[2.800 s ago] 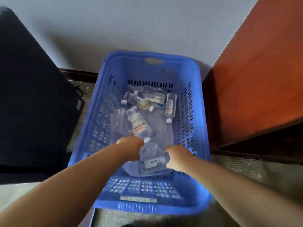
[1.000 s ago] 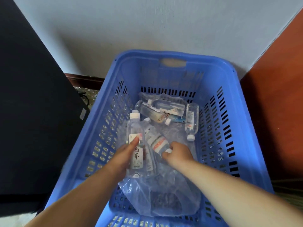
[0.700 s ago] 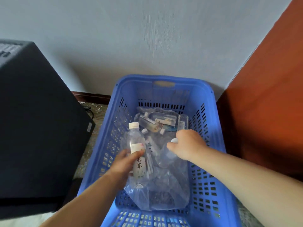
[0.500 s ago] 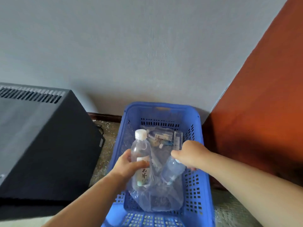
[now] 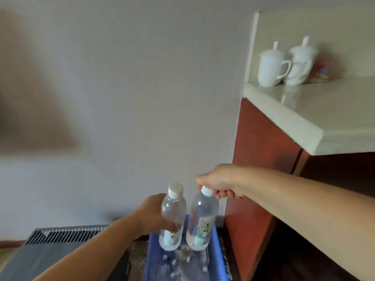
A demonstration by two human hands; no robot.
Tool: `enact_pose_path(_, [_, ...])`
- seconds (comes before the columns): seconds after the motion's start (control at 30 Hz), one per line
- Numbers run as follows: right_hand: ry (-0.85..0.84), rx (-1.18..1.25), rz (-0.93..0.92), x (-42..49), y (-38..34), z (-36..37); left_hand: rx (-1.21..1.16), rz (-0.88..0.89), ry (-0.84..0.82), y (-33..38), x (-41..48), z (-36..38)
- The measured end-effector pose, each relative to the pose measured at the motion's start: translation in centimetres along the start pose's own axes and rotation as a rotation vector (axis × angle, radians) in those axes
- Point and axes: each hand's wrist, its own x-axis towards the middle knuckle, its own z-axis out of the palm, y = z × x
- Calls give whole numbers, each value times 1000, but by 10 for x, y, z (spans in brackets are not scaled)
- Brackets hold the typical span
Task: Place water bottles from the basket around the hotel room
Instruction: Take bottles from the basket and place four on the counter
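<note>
Head view, the only one supplied.

Wrapped left hand (image 5: 154, 216) round the barrel of first water bottle (image 5: 173, 214), fingers and thumb curled just above the label. Full wrap, probably for control: carried upright with the weight sitting in the palm.

Pinched second water bottle (image 5: 203, 220) with right hand (image 5: 220, 183) at the white cap and neck, fingertips tucked under. Hung it from the top, probably because the neck was the easiest end to catch.

Held both bottles upright, caps up, side by side. Could not tell whether touching or just apart.

Kept both over blue basket (image 5: 216, 256), bases apparently clear of it. Too much blur to be sure.

Saw more bottles (image 5: 174, 264) down in the basket on clear plastic, too smeared to count.

Found the basket on the floor between black vented unit (image 5: 60, 250) on the left and red-brown cabinet (image 5: 257, 159) on the right, against the pale wall.

Noted pale countertop (image 5: 328, 118) above the cabinet, up and to the right. Spotted first lidded cup (image 5: 269, 65) and second lidded cup (image 5: 301, 61), both white, at its back corner.

Judged pick done, carry in hand. Rated the countertop the nearest likely drop spot.

Flagged the cap pinch as the weak hold: could swing or slip during the lift over the counter edge.
</note>
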Motion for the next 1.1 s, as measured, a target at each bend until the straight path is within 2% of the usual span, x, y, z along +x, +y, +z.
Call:
enact_pose_path(0.27, [326,145,-175,-159,23,-146,94,285,93,203,-52,-63])
enact_pose_path(0.57, [621,124,-130,-249,124,-287,95,456,143,399,-47,-6])
enact_pose_path(0.73, [655,77,-37,-239,173,-345,-5,506,110,467,-2,40])
enact_pose_path(0.87, [653,34,50,-194,209,-387,-43,536,97,501,62,78])
enact_pose_path(1.1, [670,62,140,-108,250,-462,-172,559,-84,554,176,108])
